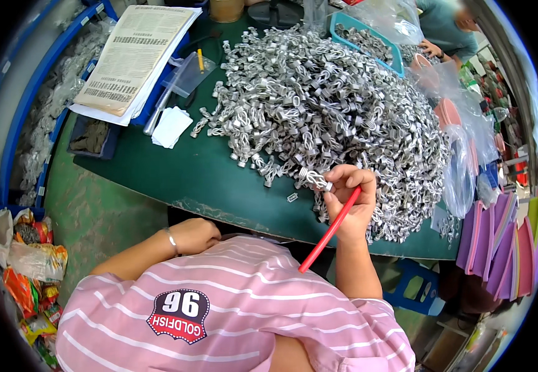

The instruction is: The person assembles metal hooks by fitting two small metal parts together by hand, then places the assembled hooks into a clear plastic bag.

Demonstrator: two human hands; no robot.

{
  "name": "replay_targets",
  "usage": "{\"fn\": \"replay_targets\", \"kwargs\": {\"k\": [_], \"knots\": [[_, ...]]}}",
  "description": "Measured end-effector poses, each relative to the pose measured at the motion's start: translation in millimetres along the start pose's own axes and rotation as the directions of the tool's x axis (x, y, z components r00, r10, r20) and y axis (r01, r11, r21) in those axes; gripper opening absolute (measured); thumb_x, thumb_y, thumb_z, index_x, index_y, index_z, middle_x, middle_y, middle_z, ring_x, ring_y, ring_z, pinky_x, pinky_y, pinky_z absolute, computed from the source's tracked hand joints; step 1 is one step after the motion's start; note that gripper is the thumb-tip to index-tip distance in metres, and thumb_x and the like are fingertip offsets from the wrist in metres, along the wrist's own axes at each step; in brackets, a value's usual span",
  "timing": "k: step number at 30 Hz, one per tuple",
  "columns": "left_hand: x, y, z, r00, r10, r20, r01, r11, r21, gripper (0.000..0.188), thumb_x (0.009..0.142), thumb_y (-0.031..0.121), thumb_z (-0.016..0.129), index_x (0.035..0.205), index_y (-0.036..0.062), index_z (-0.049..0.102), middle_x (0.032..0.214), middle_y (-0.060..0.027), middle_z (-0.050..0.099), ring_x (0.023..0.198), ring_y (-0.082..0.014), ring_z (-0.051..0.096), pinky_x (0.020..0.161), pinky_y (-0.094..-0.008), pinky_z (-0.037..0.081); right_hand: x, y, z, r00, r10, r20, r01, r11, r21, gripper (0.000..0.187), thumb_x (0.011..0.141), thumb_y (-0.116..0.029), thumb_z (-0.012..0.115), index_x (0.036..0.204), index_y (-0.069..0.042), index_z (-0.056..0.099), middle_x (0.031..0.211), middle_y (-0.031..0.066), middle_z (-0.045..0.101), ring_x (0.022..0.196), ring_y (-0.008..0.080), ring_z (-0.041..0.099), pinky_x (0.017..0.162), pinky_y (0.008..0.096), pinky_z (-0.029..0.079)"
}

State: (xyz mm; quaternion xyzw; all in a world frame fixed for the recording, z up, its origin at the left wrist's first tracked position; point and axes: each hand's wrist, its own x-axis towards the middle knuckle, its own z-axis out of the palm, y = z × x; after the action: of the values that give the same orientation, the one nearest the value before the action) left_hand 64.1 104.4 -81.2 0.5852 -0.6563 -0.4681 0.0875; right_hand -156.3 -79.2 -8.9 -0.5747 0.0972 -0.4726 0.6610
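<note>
My right hand [354,197] is over the near edge of a large heap of small silver metal looped pieces [318,93]. Its thumb and fingertips pinch one silver looped piece [313,178]. The same hand also grips a slim red stick [329,230], which slants down toward my shirt. My left hand [197,236], with a bracelet at the wrist, rests curled against my body by the table's near edge. Its fingers are folded under, so I cannot see whether they hold anything. A small loose metal bit [292,197] lies on the green table [219,177] left of the right hand.
A light-blue basket [398,57] of similar pieces stands at the back. Printed sheets [133,59], white slips [171,127] and a small dark bin [92,137] are at the left. Clear plastic bags [461,164] and purple dividers [492,235] sit right. Across the table a person [449,31] is present.
</note>
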Motion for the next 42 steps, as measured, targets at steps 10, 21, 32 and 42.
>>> {"fn": "replay_targets", "kwargs": {"k": [10, 21, 32, 42], "knots": [[38, 91, -59, 0.864, -0.091, -0.494, -0.437, 0.352, -0.828, 0.025, 0.079, 0.003, 0.063, 0.103, -0.0025, 0.055, 0.078, -0.0049, 0.06, 0.065, -0.0101, 0.058, 0.058, -0.0214, 0.047, -3, 15, 26, 0.986, 0.044, 0.161, -0.025, 0.993, -0.116, 0.034, 0.07, 0.013, 0.056, 0.092, -0.005, 0.038, 0.098, 0.0145, 0.049, 0.093, 0.0207, 0.053, 0.082, 0.0327, 0.045], [53, 92, -46, 0.679, 0.045, -0.733, -0.653, 0.493, -0.574, 0.018, 0.078, 0.0, 0.062, 0.095, -0.0031, 0.059, 0.082, -0.007, 0.06, 0.069, -0.0107, 0.059, 0.063, -0.0219, 0.049, -8, 15, 21, 0.999, -0.05, 0.018, 0.053, 0.947, -0.316, 0.037, 0.069, 0.008, 0.068, 0.087, -0.006, 0.039, 0.096, 0.0162, 0.056, 0.077, 0.0133, 0.054, 0.064, 0.0236, 0.045], [65, 86, -47, 0.988, 0.002, -0.152, -0.142, -0.345, -0.928, 0.025, 0.089, 0.014, 0.049, 0.111, 0.0012, 0.049, 0.089, -0.0083, 0.059, 0.072, -0.0156, 0.058, 0.057, -0.0255, 0.048, 5, -2, 31, 0.925, -0.244, 0.291, 0.37, 0.747, -0.552, 0.034, 0.063, 0.007, 0.072, 0.074, -0.005, 0.042, 0.085, 0.0152, 0.061, 0.064, 0.0216, 0.058, 0.056, 0.0288, 0.047], [73, 88, -45, 0.966, -0.172, -0.192, -0.216, -0.128, -0.968, 0.008, 0.084, 0.008, 0.056, 0.085, 0.0086, 0.049, 0.068, 0.0014, 0.045, 0.056, -0.0075, 0.041, 0.046, -0.0206, 0.029, 57, -14, -1, 0.919, -0.293, 0.264, 0.29, 0.051, -0.956, 0.029, 0.061, 0.001, 0.07, 0.078, -0.006, 0.047, 0.087, 0.0085, 0.061, 0.073, 0.0277, 0.052, 0.066, 0.0373, 0.038]]}}
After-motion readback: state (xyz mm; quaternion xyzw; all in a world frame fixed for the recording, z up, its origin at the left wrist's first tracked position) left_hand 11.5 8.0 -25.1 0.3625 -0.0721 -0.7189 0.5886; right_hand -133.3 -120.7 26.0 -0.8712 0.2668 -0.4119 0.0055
